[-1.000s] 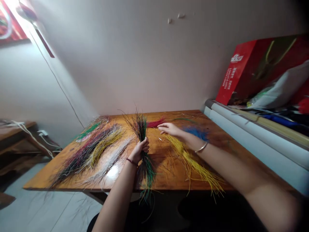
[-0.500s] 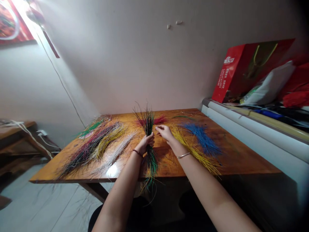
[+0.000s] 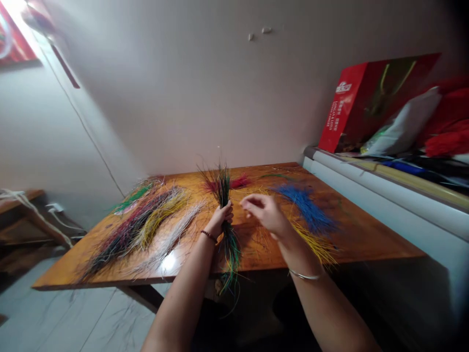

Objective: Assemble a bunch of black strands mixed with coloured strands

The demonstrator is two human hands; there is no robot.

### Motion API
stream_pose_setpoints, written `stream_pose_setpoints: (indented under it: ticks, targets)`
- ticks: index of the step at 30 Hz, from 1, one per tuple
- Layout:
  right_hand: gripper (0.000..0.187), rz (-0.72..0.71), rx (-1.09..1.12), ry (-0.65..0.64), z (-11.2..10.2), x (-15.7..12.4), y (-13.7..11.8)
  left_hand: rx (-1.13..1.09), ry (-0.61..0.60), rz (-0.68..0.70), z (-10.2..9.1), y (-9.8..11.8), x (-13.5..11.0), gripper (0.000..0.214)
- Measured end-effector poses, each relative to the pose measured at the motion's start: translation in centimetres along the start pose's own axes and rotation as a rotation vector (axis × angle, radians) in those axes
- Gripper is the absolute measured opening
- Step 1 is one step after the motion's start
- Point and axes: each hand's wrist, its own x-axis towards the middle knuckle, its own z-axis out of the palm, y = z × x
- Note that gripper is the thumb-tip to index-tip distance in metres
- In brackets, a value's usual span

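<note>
Green-and-black fibre bundle (image 3: 227, 244) clenched in the left hand (image 3: 220, 220) overhangs the edge of the wooden table (image 3: 361, 244), right hand (image 3: 264, 213) half-open alongside, holding nothing.

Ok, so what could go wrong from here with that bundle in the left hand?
The left hand holds the bundle of coloured strands only around its middle, so strands might slip out. The bangle on the right hand's wrist could snag loose fibres. The yellow strands lie near the table edge and might slide off.
</note>
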Motion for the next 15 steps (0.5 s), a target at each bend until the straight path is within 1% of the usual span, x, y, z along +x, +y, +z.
stream_pose_setpoints:
  ticks: [2,3,5,6,7,9,10,11,12,13,14,15]
  targets:
    - [0.024,-0.007,-0.027,0.127,-4.3,-2.1,-2.4,-0.027,-0.012,0.008,0.0,0.2,-0.2,0.027]
    - [0.025,-0.015,-0.063,0.218,-6.7,-2.8,-3.3,-0.047,-0.018,0.012,0.0,0.3,-0.2,0.031]
    - [0.027,-0.011,-0.203,0.381,-11.8,-3.0,-4.1,-0.090,-0.028,0.008,0.0,0.3,-0.2,0.037]
    - [0.028,0.010,-0.286,0.408,-14.3,-2.5,-3.9,-0.110,-0.037,0.001,0.0,0.3,-0.1,0.039]
    - [0.027,0.058,-0.359,0.393,-16.6,-1.7,-3.3,-0.126,-0.048,-0.007,0.0,0.4,0.0,0.040]
    - [0.024,0.220,-0.467,0.289,-20.3,0.3,-1.0,-0.152,-0.062,-0.022,-0.1,0.4,0.2,0.039]
    - [0.023,0.329,-0.503,0.223,-21.5,1.3,0.5,-0.166,-0.061,-0.025,-0.2,0.4,0.3,0.038]
    - [0.023,0.456,-0.514,0.163,-22.4,2.1,2.1,-0.179,-0.058,-0.028,-0.2,0.4,0.4,0.037]
    - [0.022,0.544,-0.509,0.116,-22.9,2.8,3.7,-0.190,-0.057,-0.033,-0.3,0.4,0.4,0.037]
    - [0.022,0.614,-0.513,0.109,-23.2,3.1,5.2,-0.197,-0.059,-0.036,-0.3,0.4,0.5,0.037]
    - [0.021,0.672,-0.532,0.128,-23.2,3.3,6.6,-0.201,-0.067,-0.038,-0.3,0.5,0.5,0.038]
    - [0.020,0.700,-0.553,0.165,-23.0,3.4,7.9,-0.203,-0.077,-0.037,-0.3,0.5,0.5,0.039]
